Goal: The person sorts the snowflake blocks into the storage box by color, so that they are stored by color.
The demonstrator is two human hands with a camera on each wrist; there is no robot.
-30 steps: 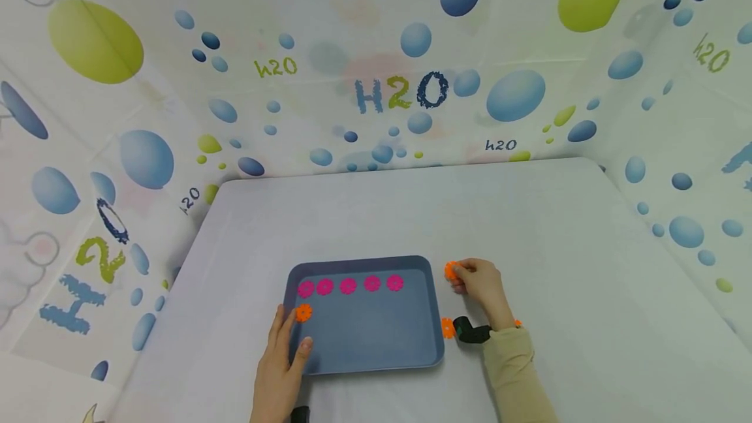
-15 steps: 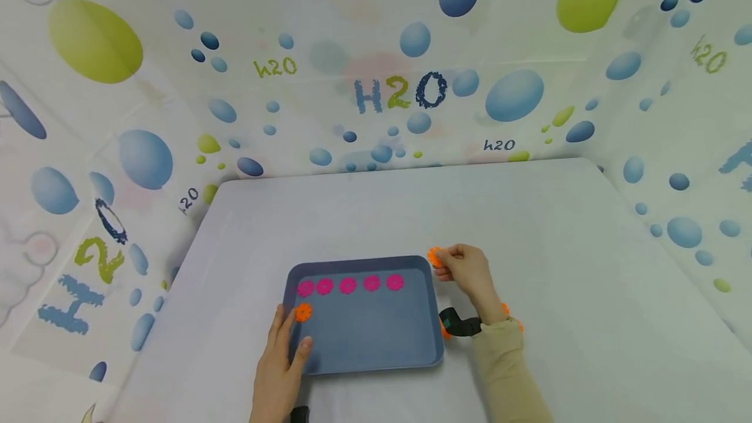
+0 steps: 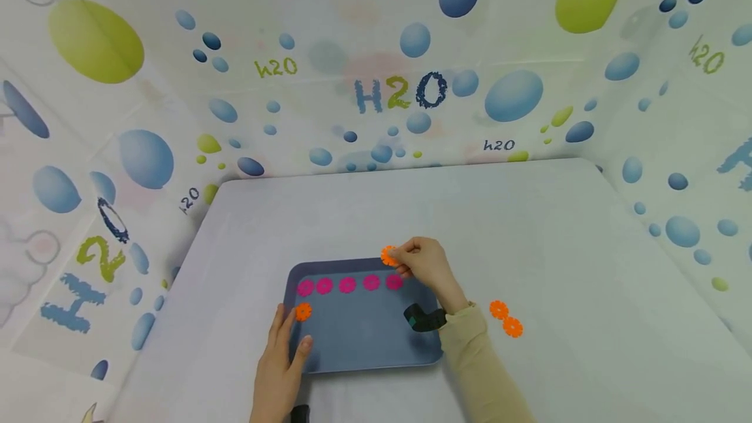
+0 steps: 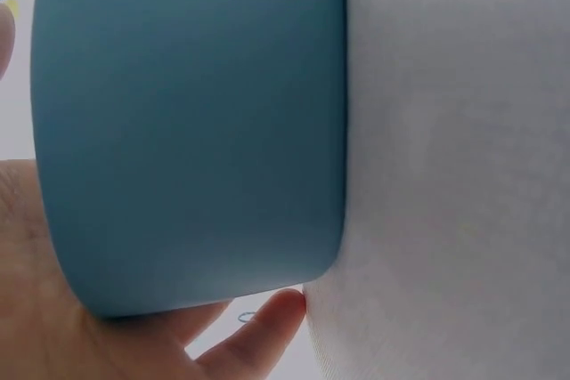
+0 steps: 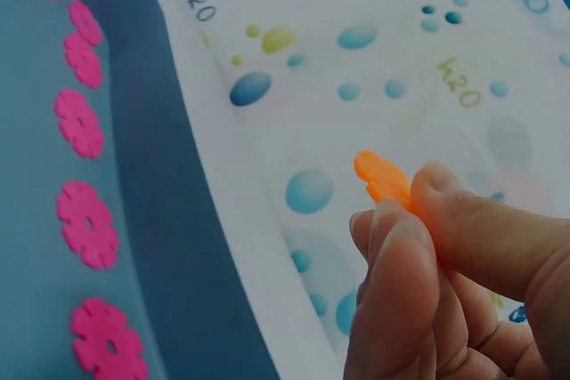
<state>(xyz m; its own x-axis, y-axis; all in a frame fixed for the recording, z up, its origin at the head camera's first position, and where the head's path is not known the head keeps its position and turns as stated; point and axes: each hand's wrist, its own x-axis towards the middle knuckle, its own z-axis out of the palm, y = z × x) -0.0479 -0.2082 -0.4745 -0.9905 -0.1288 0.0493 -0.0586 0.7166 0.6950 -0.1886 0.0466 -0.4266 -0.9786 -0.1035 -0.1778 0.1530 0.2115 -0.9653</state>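
Note:
In the head view my right hand [image 3: 427, 267] pinches an orange flower-shaped disc [image 3: 388, 256] between thumb and fingers, above the far rim of the blue-grey tray [image 3: 364, 344]. Close up in the right wrist view, the same orange disc [image 5: 383, 178] sticks out past the fingertips. My left hand [image 3: 279, 367] rests at the tray's left side near the front corner, fingers straight along the wall, thumb over the edge. Inside the tray, several pink flower-shaped discs [image 3: 348, 285] lie in a row along the back. One orange disc [image 3: 303, 312] lies below the leftmost pink one.
Two more orange discs [image 3: 506, 318] lie on the white table [image 3: 587, 266] to the right of the tray, beside the right sleeve. Patterned cloth walls [image 3: 329, 116] rise behind the table and at both sides.
My right hand has moved left with its orange disc, from right of the tray to above its far rim. My left hand and the tray have stayed put.

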